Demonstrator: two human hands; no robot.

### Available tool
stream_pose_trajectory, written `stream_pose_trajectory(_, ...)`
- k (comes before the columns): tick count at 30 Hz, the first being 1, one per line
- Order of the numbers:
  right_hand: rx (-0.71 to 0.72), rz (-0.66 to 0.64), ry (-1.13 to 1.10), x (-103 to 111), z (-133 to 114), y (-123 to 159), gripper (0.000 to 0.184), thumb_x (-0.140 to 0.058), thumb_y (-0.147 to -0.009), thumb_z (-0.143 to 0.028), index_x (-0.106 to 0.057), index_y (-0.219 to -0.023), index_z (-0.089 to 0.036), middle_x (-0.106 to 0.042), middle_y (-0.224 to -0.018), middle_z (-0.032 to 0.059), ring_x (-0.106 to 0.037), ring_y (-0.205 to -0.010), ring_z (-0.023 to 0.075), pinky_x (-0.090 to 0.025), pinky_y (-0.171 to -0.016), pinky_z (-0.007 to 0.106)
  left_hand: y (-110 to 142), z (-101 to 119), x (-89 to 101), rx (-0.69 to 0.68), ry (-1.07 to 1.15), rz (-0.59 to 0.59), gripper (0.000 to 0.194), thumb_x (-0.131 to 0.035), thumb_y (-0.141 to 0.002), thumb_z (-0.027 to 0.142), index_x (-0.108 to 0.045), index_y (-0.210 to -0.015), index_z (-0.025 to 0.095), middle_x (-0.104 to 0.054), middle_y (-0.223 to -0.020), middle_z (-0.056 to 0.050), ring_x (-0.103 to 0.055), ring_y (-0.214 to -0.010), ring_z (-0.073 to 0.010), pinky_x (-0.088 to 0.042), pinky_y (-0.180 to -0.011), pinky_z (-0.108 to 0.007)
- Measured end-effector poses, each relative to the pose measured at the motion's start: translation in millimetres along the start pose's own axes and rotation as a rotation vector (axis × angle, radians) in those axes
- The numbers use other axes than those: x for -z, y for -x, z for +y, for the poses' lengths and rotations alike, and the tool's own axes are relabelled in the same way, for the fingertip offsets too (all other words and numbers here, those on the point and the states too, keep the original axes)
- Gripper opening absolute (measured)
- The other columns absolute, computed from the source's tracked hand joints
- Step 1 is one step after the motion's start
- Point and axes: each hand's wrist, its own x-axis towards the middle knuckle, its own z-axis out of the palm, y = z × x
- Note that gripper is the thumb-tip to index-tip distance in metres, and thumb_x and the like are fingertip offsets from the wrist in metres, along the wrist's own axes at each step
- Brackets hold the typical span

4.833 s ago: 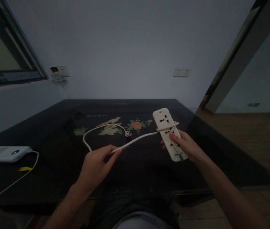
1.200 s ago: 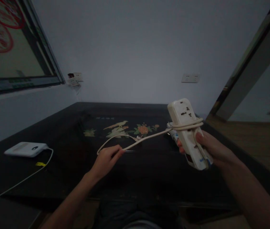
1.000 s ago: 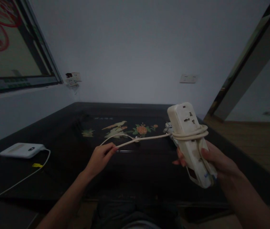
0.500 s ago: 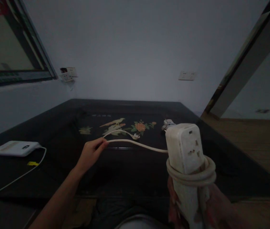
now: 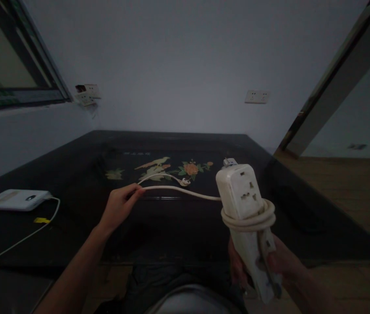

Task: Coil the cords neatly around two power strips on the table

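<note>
A white power strip stands tilted in my right hand, whose fingers wrap round its lower part. Its pale cord is looped around the strip's body. From there a stretch of cord runs left to my left hand, which pinches it between thumb and fingers above the dark table. Beyond that pinch the cord curves back to its plug, near the painted flowers. Another plug or adapter, partly hidden, is just behind the power strip.
The black table carries a painted bird and flowers. At its left lie a white device with a cable and a yellow tag. Wall sockets are on the far wall, with more loose sockets near the window.
My right hand has moved the power strip slightly left and tilted it more. My left hand still pinches the cord. The view has shifted a little.
</note>
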Motion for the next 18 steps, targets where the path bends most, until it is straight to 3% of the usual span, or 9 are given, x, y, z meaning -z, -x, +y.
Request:
stream_pose_trajectory(3, -0.033, 0.061, 0.039, -6, -4, -3, 0.040, -0.072, -0.068, -0.044, -0.064, -0.088, -0.010, -0.062, -0.082, 0.0083, -0.064, -0.076, 0.0219, -0.051, -0.074, 0.038, 3, 0, 2.8, -0.008, -0.009, 0.004, 0.031, -0.049, -0.085, 0.041, -0.062, -0.069, 0.018, -0.060, -0.061, 0.002, -0.054, -0.054, -0.0119, -0.038, -0.054, -0.020)
stream_pose_trajectory(7, -0.038, 0.100, 0.022, -8, -5, -5, 0.041, -0.073, -0.067, -0.043, -0.062, -0.090, -0.010, -0.061, -0.076, 0.0076, -0.063, -0.063, 0.0169, -0.050, -0.055, 0.026, 6, 3, 4.4, -0.001, -0.034, 0.020, 0.032, -0.050, -0.084, 0.043, -0.063, -0.069, 0.018, -0.060, -0.058, 0.002, -0.054, -0.054, -0.0122, -0.039, -0.053, -0.020)
stream_pose_trajectory(10, 0.046, 0.208, 0.060, -6, -8, -6, 0.043, -0.072, -0.068, -0.046, -0.063, -0.089, -0.009, -0.061, -0.074, 0.0074, -0.059, -0.059, 0.0135, -0.048, -0.051, 0.022, 10, 7, 1.8, -0.027, -0.042, -0.019, 0.032, -0.051, -0.084, 0.043, -0.064, -0.068, 0.018, -0.063, -0.059, 0.002, -0.057, -0.054, -0.0124, -0.041, -0.055, -0.020)
stream_pose_trajectory(13, 0.131, 0.337, 0.083, 0, -14, -10, 0.042, -0.070, -0.070, -0.047, -0.062, -0.092, -0.012, -0.060, -0.077, 0.0066, -0.058, -0.061, 0.0133, -0.048, -0.052, 0.022, 16, 15, -2.2, -0.101, -0.054, -0.011, 0.029, -0.053, -0.084, 0.040, -0.065, -0.068, 0.019, -0.066, -0.063, 0.001, -0.060, -0.057, -0.0126, -0.044, -0.057, -0.020)
stream_pose_trajectory(18, 0.179, 0.505, 0.133, 14, -15, -16, 0.037, -0.070, -0.072, -0.041, -0.058, -0.098, -0.016, -0.063, -0.087, 0.0067, -0.061, -0.067, 0.0153, -0.051, -0.057, 0.027, 27, 27, 1.0, -0.301, -0.128, 0.100, 0.027, -0.055, -0.086, 0.037, -0.066, -0.070, 0.018, -0.069, -0.066, -0.001, -0.064, -0.059, -0.0138, -0.047, -0.059, -0.021)
